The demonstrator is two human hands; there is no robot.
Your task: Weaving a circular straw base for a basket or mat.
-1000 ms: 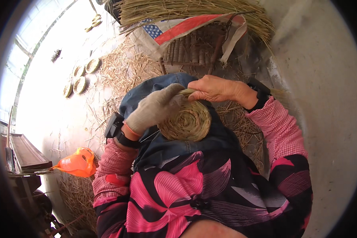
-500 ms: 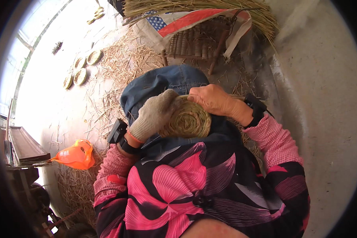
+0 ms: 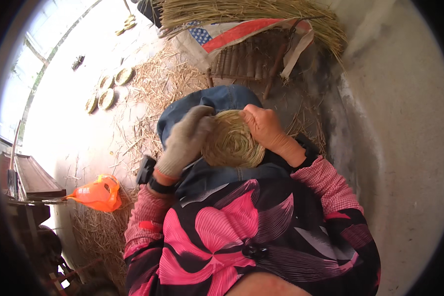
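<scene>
Ideally, brace the basket (image 3: 234, 145) on the lap (image 3: 217, 100) w/ the gloved L hand (image 3: 186, 138) (grip unclear), R hand (image 3: 266, 129) pinching its rim (image 3: 228, 115) firmly for tight, even coils.

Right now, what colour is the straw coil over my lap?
The coil is yellowish, tinged green and brown, best seen in the head view.

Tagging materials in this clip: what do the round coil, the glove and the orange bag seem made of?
Round coil: probably dried straw, matte, with overlapping strands visible. Glove: fabric, perhaps knitted cotton, with a dull, soft-looking surface; exact fibre unclear. Orange bag: likely thin plastic film, slightly shiny, judging by its crumples.
</scene>
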